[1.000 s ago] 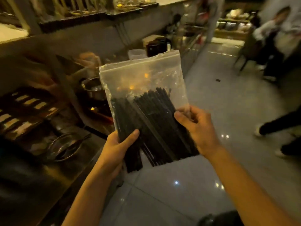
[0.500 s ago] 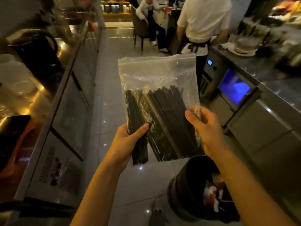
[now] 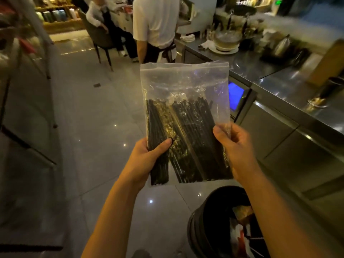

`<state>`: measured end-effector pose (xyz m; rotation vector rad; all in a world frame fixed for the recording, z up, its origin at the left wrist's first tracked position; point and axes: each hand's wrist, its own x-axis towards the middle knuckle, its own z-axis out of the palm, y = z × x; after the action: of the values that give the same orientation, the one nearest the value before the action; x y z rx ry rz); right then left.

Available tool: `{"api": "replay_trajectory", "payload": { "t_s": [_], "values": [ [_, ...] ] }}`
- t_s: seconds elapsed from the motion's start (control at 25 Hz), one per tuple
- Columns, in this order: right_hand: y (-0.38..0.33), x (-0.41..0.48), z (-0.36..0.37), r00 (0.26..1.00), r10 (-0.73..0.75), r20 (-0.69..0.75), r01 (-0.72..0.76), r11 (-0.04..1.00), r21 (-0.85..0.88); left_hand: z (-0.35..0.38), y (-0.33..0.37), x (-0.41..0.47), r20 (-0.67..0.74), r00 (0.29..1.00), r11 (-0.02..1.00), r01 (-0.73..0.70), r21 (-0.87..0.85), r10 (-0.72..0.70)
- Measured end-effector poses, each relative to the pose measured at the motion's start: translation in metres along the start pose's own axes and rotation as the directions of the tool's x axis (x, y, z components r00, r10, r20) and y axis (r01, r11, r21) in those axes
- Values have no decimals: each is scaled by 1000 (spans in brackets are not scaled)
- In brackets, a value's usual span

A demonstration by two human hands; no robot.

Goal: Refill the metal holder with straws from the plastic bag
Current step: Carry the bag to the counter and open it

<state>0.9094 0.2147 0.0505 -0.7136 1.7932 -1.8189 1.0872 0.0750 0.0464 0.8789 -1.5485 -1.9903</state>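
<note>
A clear zip-top plastic bag (image 3: 186, 84) hangs upright in front of me over the floor. Its lower half is packed with several black straws (image 3: 193, 138). My left hand (image 3: 147, 157) grips the bag's lower left side, thumb across the front over the straws. My right hand (image 3: 234, 146) pinches the bag's right edge, fingers curled behind it. The bag's zip strip along the top looks closed. A metal holder with something dark in it (image 3: 320, 97) stands on the counter at the right; it is blurred.
A steel counter (image 3: 279, 84) runs along the right, with a blue-lit panel (image 3: 235, 95) on its front and dishes further back. A black bin (image 3: 219, 220) with rubbish stands below the bag. A person in a white shirt (image 3: 156, 25) stands ahead. A dark counter (image 3: 22, 118) lines the left.
My view has swung from the left counter to the aisle and the right counter. The bag stays in both hands, held the same way.
</note>
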Motion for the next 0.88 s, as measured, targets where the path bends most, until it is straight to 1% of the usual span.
{"api": "replay_trajectory", "payload": {
  "t_s": [0.16, 0.24, 0.36, 0.44, 0.52, 0.64, 0.72, 0.88],
  "values": [
    [8, 49, 24, 995, 5, -96, -8, 999, -33, -22, 7, 79, 87, 995, 999, 42, 22, -43],
    [11, 72, 40, 982, -14, -190, 5, 999, -50, -34, 15, 124, 175, 983, 998, 44, 42, -51],
    [9, 101, 60, 941, -23, -339, 0, 998, -66, -45, 31, 180, 333, 941, 996, 32, 87, -59],
    [7, 118, 75, 897, -27, -441, -10, 997, -81, -51, 44, 219, 423, 901, 991, 51, 120, -98],
    [9, 131, 85, 857, -52, -513, -1, 995, -103, -50, 51, 250, 496, 860, 988, 56, 143, -121],
    [11, 150, 87, 802, -31, -597, -37, 994, -100, -38, 56, 288, 575, 804, 986, 77, 151, -151],
    [13, 165, 79, 762, -28, -647, -40, 995, -90, -21, 54, 316, 622, 760, 980, 99, 175, -188],
    [28, 209, 43, 678, -33, -734, -54, 994, -94, 31, 49, 374, 686, 695, 970, 69, 233, -214]
  ]
}}
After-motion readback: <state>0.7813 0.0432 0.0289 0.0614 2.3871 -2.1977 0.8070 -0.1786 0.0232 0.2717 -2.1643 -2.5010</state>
